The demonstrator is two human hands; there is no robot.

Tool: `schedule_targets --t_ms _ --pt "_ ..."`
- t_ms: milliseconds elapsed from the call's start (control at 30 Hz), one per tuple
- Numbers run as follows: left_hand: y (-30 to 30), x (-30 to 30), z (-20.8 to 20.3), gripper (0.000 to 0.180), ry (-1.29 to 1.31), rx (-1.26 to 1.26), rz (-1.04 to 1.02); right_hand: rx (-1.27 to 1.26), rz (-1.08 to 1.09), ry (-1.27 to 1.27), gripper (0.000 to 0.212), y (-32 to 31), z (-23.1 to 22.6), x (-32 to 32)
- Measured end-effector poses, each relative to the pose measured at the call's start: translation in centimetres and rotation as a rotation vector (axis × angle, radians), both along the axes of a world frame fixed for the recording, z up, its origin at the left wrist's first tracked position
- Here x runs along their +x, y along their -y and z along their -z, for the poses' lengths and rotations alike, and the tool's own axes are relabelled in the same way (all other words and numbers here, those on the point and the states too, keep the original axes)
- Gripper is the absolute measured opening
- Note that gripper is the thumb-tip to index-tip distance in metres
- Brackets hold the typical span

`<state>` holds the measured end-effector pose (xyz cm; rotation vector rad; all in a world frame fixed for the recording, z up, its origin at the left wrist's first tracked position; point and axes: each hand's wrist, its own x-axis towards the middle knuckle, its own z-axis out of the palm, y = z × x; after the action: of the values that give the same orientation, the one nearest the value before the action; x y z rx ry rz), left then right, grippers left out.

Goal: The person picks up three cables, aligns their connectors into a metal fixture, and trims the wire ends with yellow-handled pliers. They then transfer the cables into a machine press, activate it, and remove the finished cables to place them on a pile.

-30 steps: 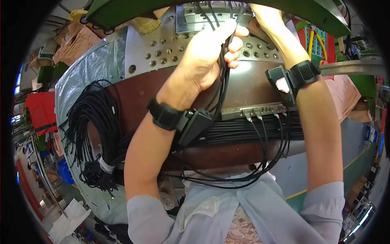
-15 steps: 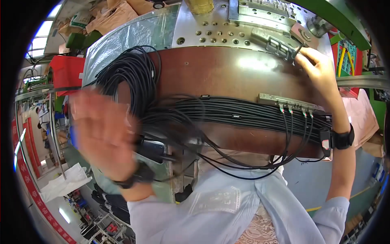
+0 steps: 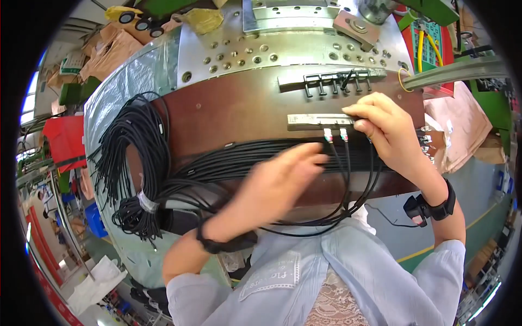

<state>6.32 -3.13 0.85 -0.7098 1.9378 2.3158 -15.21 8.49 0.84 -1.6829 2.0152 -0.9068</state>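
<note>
My right hand [image 3: 389, 127] has its thumb and fingers closed on the right end of a narrow metal bar [image 3: 311, 120]. Black cables with small pale connector ends [image 3: 343, 136] are seated along the bar's near side and loop down toward my lap. My left hand [image 3: 274, 182], slightly blurred, is over the long bundle of black cables [image 3: 244, 149], its fingers loosely stretched toward the connectors and holding nothing I can see. Just beyond the bar lies a second metal bar with a row of black clamp levers [image 3: 331, 84], untouched by either hand.
A large coil of black cables [image 3: 133, 144] hangs over the left of the brown tabletop [image 3: 228, 103], near a tied cable bunch [image 3: 142, 209]. At the back sit a perforated metal plate [image 3: 239, 51] and a metal block [image 3: 356, 30]. A metal rail [image 3: 457, 73] crosses at right.
My right hand has let go of the bar with black clamps, now lying on the table, and taken the connector bar. My left hand has swept from the far left to the middle. The view has shifted.
</note>
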Motion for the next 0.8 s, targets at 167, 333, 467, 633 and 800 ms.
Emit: schedule_targets --t_ms 167,333,467,633,800 --pt "2.9 -7.5 -0.1 0.047 -0.216 0.677 -0.049 -0.815 0.01 -0.564 0.015 13.6 0.3 -5.3" --pt "11.5 -14.4 0.5 0.039 -0.227 0.627 -0.276 -0.492 -0.378 0.921 0.036 13.4 4.1 -11.8" --pt "15.5 -16.4 3.9 0.032 -0.368 0.79 -0.163 -0.169 -0.172 0.741 0.029 13.9 0.9 -10.9" --pt "15.7 -14.8 1.6 0.029 0.004 -0.142 -0.096 0.271 0.166 0.425 0.02 12.2 -1.4 -9.6" --pt "16.6 -13.9 1.0 0.022 -0.013 -0.999 -0.124 -0.601 0.106 -0.747 0.015 14.1 2.2 -7.9"
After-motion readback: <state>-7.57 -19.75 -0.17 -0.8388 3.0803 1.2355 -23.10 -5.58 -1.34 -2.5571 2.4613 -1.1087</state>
